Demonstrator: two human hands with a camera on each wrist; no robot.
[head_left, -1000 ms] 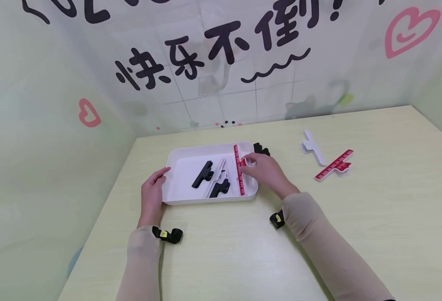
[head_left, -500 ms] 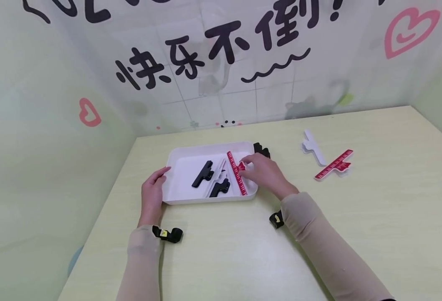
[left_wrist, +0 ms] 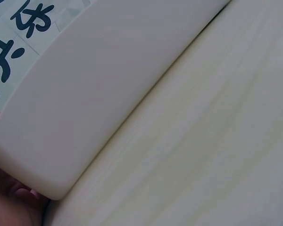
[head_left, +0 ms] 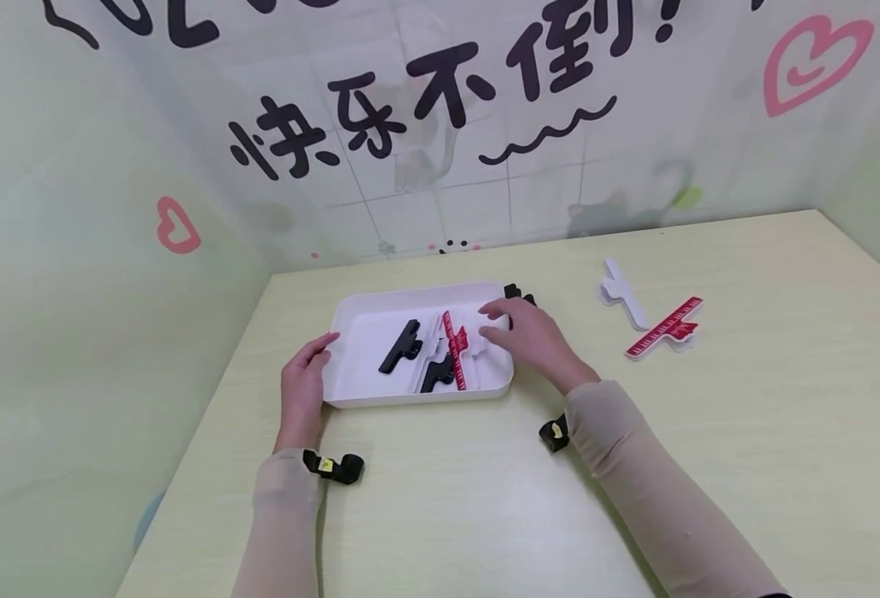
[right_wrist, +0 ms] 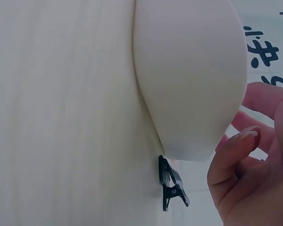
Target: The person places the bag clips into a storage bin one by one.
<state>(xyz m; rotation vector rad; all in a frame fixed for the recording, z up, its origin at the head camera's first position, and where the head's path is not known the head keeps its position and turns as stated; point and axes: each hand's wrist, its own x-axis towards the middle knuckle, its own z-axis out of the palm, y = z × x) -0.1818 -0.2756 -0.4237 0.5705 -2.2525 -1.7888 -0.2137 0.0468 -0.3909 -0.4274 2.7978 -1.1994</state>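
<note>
A white tray lies on the table, its left rim gripped by my left hand. In the left wrist view, part of that hand shows at the tray's corner. Over the tray's right end hovers my right hand, thumb and forefinger apart, nothing between them. Just left of its fingertips lies a red-and-white ruler-edged clip. Beside it in the tray are a white clip, a black clip and another black clip that the red one partly overlaps.
Behind the tray's right corner sits a black clip, mostly hidden by my right hand in the head view. To the right on the table lie a white clip and a red-and-white clip. A printed curtain hangs behind.
My right hand has let go of the red-and-white clip, which has shifted left onto the others in the tray. The right fingers have spread apart; the left hand has stayed put.
</note>
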